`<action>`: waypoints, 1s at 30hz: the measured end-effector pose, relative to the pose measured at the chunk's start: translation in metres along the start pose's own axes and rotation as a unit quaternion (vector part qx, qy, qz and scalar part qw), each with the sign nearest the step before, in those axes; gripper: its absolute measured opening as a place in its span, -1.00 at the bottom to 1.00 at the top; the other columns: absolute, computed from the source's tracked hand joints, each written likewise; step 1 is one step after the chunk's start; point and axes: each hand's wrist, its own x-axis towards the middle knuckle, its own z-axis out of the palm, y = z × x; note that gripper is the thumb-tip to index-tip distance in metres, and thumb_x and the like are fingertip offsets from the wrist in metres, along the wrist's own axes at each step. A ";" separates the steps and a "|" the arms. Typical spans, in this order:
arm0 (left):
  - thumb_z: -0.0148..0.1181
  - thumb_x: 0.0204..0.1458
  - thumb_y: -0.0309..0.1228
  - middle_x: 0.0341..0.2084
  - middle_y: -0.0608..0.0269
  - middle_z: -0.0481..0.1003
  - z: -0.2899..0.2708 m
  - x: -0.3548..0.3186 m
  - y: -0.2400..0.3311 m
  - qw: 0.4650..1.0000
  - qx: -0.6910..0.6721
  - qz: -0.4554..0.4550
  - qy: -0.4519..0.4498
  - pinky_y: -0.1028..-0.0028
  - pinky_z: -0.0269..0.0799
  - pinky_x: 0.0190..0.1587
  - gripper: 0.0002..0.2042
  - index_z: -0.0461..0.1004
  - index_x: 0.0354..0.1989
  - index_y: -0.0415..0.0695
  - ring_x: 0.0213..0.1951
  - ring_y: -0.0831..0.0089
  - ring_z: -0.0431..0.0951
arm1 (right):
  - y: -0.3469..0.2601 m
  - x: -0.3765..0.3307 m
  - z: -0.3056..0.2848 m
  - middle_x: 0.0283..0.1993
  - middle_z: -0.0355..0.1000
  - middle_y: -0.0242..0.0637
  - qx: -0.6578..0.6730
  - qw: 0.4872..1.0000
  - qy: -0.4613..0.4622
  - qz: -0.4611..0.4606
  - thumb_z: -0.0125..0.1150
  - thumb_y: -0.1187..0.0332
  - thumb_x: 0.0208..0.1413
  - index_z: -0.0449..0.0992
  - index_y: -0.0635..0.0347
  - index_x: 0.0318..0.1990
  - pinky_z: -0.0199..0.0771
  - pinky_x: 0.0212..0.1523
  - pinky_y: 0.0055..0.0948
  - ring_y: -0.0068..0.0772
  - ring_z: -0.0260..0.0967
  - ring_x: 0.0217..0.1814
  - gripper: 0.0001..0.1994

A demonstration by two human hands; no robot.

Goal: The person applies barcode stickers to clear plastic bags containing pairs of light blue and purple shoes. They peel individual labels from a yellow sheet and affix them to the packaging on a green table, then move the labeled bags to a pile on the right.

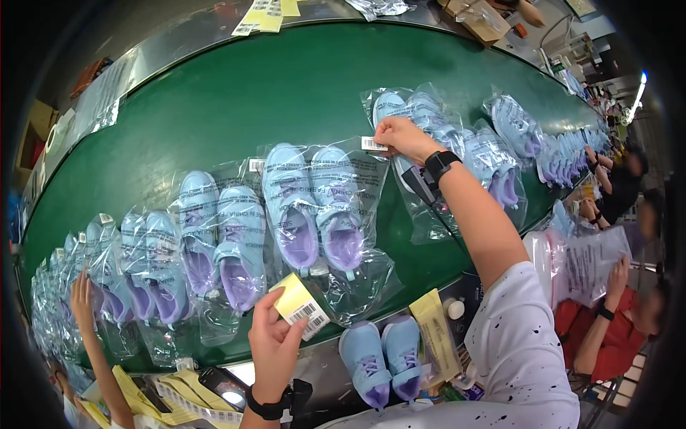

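Note:
My left hand [275, 339], wearing a black wristband, pinches a strip of yellow backing paper [294, 289] that carries white barcode labels. My right hand [406, 139], with a black watch on its wrist, is stretched farther out. Its closed fingertips are on a small white barcode label [374, 144], at the upper right corner of a clear printed plastic bag [368, 179]. Inside that bag lie two light blue shoes [287, 186] with lilac linings, toes pointing away from me. The bag rests on a green conveyor belt [286, 79].
More bagged blue shoes [200, 229] line the belt leftward; others [429, 118] lie to the right. A co-worker's hand [82, 300] touches bags at left. Unbagged shoes [368, 361] stand by the near edge, beside yellow label sheets [434, 332]. At right, a person in red [607, 336] handles plastic bags.

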 end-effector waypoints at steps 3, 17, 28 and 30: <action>0.11 0.08 -0.76 0.02 -0.14 0.46 0.006 0.000 -0.001 1.000 -0.011 -0.004 -0.004 0.49 0.59 -0.13 -0.49 0.13 0.21 -0.35 -0.09 0.32 0.61 | 0.006 0.006 -0.002 -0.42 0.47 -0.33 -0.024 0.999 -0.015 -0.014 0.23 0.53 0.12 0.44 0.27 -0.33 0.51 -0.40 -0.56 -0.56 0.49 -0.40 -0.93; 0.09 0.08 -0.76 0.04 -0.14 0.45 0.013 -0.005 -0.003 1.000 -0.023 -0.001 -0.003 0.44 0.59 -0.07 -0.47 0.12 0.25 -0.33 -0.06 0.29 0.59 | 0.044 -0.068 -0.085 0.17 0.35 0.20 -0.433 0.801 0.343 -0.230 0.27 0.31 0.08 0.39 0.20 0.21 0.32 0.24 -0.13 0.07 0.29 0.28 -0.49; 0.15 0.09 -0.72 -0.25 -0.01 0.59 0.043 -0.013 0.007 0.999 0.014 0.034 0.002 0.54 0.53 -0.14 -0.57 0.29 0.17 -0.35 -0.18 0.43 0.61 | 0.048 -0.128 0.044 0.30 0.22 0.10 -0.292 0.910 0.243 -0.166 0.37 0.29 0.00 0.42 0.05 0.20 0.37 0.16 -0.19 0.04 0.31 0.21 -0.45; 0.16 0.10 -0.71 -0.27 0.03 0.59 0.046 -0.015 0.014 0.998 0.053 0.038 0.010 0.57 0.52 -0.18 -0.63 0.36 0.11 -0.36 -0.20 0.48 0.61 | 0.044 -0.122 0.022 0.17 0.37 0.07 -0.137 0.939 0.282 -0.142 0.36 0.28 0.03 0.44 0.14 0.17 0.46 0.00 -0.28 -0.14 0.42 0.06 -0.48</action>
